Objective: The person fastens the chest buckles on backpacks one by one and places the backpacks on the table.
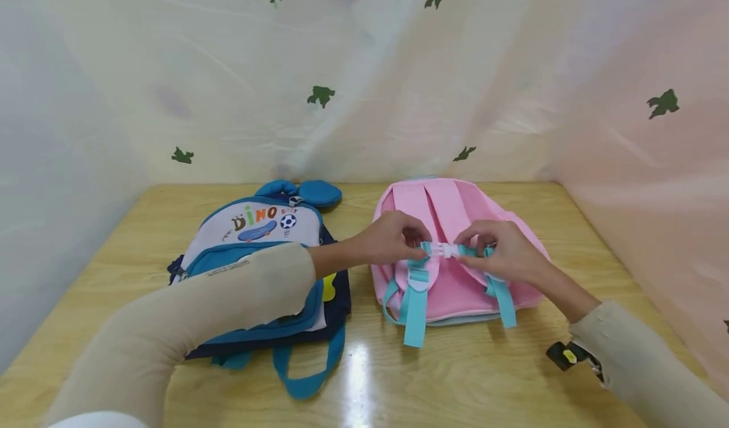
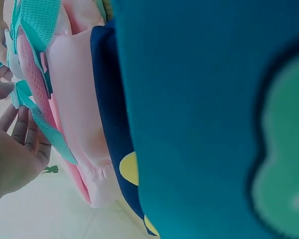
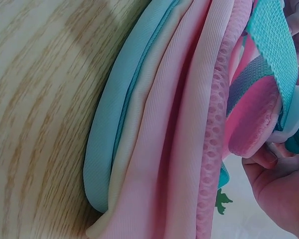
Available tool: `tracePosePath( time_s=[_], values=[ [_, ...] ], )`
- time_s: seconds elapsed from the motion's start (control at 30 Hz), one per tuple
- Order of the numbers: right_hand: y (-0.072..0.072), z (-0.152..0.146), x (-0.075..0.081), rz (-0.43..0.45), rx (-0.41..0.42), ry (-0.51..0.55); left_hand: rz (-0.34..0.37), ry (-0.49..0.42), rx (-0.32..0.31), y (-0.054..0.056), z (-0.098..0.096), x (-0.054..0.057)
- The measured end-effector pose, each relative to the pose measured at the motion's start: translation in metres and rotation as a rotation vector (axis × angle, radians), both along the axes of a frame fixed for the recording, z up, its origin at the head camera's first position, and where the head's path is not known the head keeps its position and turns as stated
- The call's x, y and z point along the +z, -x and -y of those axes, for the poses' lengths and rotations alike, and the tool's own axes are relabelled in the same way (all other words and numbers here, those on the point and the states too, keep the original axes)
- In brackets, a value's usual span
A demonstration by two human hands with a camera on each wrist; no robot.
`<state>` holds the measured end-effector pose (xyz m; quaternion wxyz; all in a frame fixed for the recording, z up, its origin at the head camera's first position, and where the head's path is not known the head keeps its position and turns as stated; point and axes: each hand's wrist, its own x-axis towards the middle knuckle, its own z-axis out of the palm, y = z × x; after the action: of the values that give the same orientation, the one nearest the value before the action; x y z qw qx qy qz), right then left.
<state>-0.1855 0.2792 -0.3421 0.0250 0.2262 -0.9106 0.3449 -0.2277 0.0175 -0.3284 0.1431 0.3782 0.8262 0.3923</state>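
Observation:
A pink backpack lies on the table with its shoulder straps facing up. Across those straps runs a turquoise chest strap with a pale plastic side-release buckle. My left hand pinches the buckle's left end and its webbing between thumb and fingers. On the opposite end, my right hand pinches the other buckle half beside its turquoise webbing. The two halves are in line and touching; whether they are fully latched I cannot tell. In the left wrist view, the left hand has its outer fingers spread under the webbing.
To the left lies a blue and white dinosaur backpack, under my left forearm, its blue handle loop toward me. Loose turquoise strap ends hang off the pink backpack. Patterned cloth encloses the wooden table.

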Motion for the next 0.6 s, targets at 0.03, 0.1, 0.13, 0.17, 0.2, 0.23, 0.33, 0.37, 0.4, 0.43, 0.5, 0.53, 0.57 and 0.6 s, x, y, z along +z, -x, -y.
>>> tracePosePath(
  time_s=[0.03,0.1,0.13,0.17,0.2,0.23,0.33,0.37,0.4,0.43,0.5,0.53,0.57,0.6],
  values=[
    [-0.0008,-0.0011,0.0005,0.002,-0.003,0.004,0.004,0.000,0.000,0.0000,-0.0013,0.0003],
    [-0.0017,-0.0028,0.0012,0.004,-0.005,0.011,0.008,0.003,0.001,0.0000,-0.0030,0.0008],
    [-0.0019,-0.0032,0.0013,0.007,-0.006,0.016,0.015,0.002,0.005,-0.0004,-0.0035,0.0011],
    [-0.0019,-0.0035,0.0014,0.011,-0.006,0.022,0.021,0.001,0.008,-0.0004,-0.0037,0.0010],
    [-0.0019,-0.0036,0.0014,0.013,-0.005,0.027,0.026,0.000,0.012,-0.0005,-0.0038,0.0009],
    [-0.0017,-0.0035,0.0013,0.013,-0.003,0.031,0.028,-0.001,0.015,-0.0006,-0.0038,0.0007],
    [-0.0009,-0.0029,0.0005,0.003,-0.001,0.037,0.032,-0.009,0.020,-0.0006,-0.0032,-0.0003],
    [-0.0007,-0.0025,0.0004,-0.002,-0.002,0.038,0.031,-0.013,0.020,-0.0004,-0.0029,-0.0007],
    [-0.0003,-0.0022,0.0003,-0.008,-0.003,0.039,0.029,-0.016,0.020,-0.0003,-0.0026,-0.0010],
    [0.0000,-0.0017,0.0002,-0.013,-0.004,0.041,0.027,-0.019,0.019,-0.0002,-0.0022,-0.0011],
    [0.0006,-0.0010,0.0002,-0.018,-0.005,0.046,0.024,-0.025,0.017,-0.0001,-0.0015,-0.0012],
    [0.0008,-0.0007,0.0002,-0.019,-0.006,0.049,0.023,-0.027,0.016,-0.0001,-0.0011,-0.0011],
    [0.0010,-0.0003,0.0004,-0.022,-0.005,0.049,0.021,-0.027,0.015,-0.0001,-0.0008,-0.0010],
    [0.0012,-0.0001,0.0005,-0.023,-0.004,0.050,0.019,-0.028,0.014,-0.0001,-0.0005,-0.0008]
  ],
)
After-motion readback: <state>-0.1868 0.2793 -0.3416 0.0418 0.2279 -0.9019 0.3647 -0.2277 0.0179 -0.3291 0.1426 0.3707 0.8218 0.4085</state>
